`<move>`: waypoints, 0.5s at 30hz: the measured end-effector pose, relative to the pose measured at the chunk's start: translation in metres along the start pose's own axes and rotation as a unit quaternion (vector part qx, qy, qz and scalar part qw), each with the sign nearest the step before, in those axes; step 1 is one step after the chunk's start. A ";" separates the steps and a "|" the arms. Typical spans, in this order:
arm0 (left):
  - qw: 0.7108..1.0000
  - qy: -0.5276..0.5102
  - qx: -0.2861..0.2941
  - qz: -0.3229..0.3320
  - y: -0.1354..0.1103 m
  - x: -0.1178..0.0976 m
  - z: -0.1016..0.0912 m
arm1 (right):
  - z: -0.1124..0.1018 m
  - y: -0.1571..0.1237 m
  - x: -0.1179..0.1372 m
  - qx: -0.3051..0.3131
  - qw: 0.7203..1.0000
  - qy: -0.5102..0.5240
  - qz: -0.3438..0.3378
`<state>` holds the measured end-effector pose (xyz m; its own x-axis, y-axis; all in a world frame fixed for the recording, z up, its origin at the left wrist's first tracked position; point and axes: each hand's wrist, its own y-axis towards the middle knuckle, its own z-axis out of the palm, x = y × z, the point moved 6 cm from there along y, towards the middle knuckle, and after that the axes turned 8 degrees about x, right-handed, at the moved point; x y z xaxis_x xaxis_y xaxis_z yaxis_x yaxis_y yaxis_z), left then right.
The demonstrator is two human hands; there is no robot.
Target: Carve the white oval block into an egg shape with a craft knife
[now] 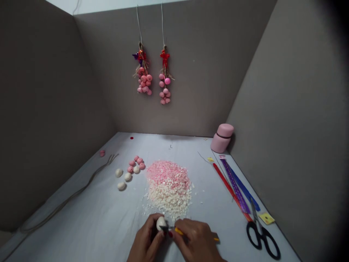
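My left hand (149,238) is closed round a small white ball (161,223), pinched between thumb and fingers at the near edge of the table. My right hand (197,238) grips a utility knife (179,231) with yellow on its body. The dark blade points left and touches, or nearly touches, the ball's lower right side. The knife's rear end shows past the right hand. Just beyond both hands lies a pile of small chips (169,187), pink at the back and cream-white at the front.
White balls (121,186) and several pink balls (132,163) lie left of the pile. Cord (81,191) runs along the left. Scissors (263,234), a red ribbon (226,182), a purple ribbon (234,183) and a pink jar (222,138) are right. Two pink-ball bunches (164,87) hang behind.
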<state>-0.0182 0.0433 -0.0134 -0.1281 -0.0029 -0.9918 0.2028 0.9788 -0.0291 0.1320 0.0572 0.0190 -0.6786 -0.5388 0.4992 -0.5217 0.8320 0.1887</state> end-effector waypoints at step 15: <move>0.999 0.027 -0.041 0.014 -0.003 -0.004 -0.003 | 0.001 0.003 0.001 0.038 0.998 0.037 0.014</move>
<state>-0.0214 0.0408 -0.0093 -0.1765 0.0335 -0.9837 0.1270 0.9918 0.0109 0.1295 0.0587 0.0191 -0.6555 -0.5011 0.5651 -0.5419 0.8332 0.1103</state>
